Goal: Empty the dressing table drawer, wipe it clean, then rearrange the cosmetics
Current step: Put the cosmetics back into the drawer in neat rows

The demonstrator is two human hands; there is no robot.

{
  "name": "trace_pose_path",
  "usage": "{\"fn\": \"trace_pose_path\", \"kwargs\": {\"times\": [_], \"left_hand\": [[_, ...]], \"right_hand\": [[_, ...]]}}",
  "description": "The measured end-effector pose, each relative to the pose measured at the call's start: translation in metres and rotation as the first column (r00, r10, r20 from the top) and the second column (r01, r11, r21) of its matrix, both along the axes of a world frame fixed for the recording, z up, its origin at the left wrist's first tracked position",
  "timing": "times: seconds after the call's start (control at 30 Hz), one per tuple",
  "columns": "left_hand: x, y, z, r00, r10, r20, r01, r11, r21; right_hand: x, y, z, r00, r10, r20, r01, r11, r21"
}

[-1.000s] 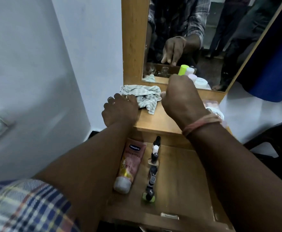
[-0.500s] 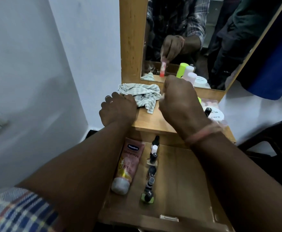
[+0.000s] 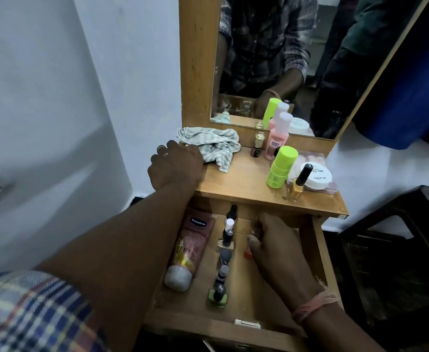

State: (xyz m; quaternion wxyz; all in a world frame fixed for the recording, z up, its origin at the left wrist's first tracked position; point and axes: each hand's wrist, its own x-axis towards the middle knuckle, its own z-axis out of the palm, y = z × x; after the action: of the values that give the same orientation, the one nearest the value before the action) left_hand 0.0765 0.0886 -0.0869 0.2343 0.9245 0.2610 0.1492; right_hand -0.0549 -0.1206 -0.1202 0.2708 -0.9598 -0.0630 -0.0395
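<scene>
Drawer [image 3: 312,252]: light brown wood. Tube [image 3: 190,247]: pink, grey cap, blue logo patch. Cloth [image 3: 216,143]: white with grey-green stripes. Tall bottle [image 3: 280,167]: lime green. Round tub [image 3: 319,176]: white. Shirt sleeve [image 3: 30,313]: blue, white and red check
</scene>
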Motion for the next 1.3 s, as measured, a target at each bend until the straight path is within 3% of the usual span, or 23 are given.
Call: {"fn": "trace_pose_path", "kwargs": {"times": [0.27,0.43,0.63,0.9,1.3], "left_hand": [[0.001,0.0,0.0,1.0,-0.007,-0.02,0.007,1.0,0.01],[0.001,0.0,0.001,1.0,-0.004,-0.019,0.004,1.0,0.016],[0.002,0.001,-0.002,1.0,-0.007,-0.004,0.007,1.0,0.014],[0.003,0.001,-0.001,1.0,-0.008,-0.011,0.008,1.0,0.026],[0.002,0.001,-0.002,1.0,-0.003,-0.004,0.003,1.0,0.019]], "right_hand": [[0.007,-0.006,-0.009,0.981,-0.021,-0.193,0.03,0.999,0.041],[0.037,0.001,-0.009,0.982,-0.131,-0.135,0.14,0.989,0.057],[0.047,0.005,-0.023,0.971,-0.174,-0.165,0.195,0.973,0.12],[0.05,0.009,-0.03,0.981,-0.167,-0.101,0.179,0.976,0.123],[0.047,0.009,-0.023,0.971,-0.154,-0.181,0.198,0.946,0.256]]}}
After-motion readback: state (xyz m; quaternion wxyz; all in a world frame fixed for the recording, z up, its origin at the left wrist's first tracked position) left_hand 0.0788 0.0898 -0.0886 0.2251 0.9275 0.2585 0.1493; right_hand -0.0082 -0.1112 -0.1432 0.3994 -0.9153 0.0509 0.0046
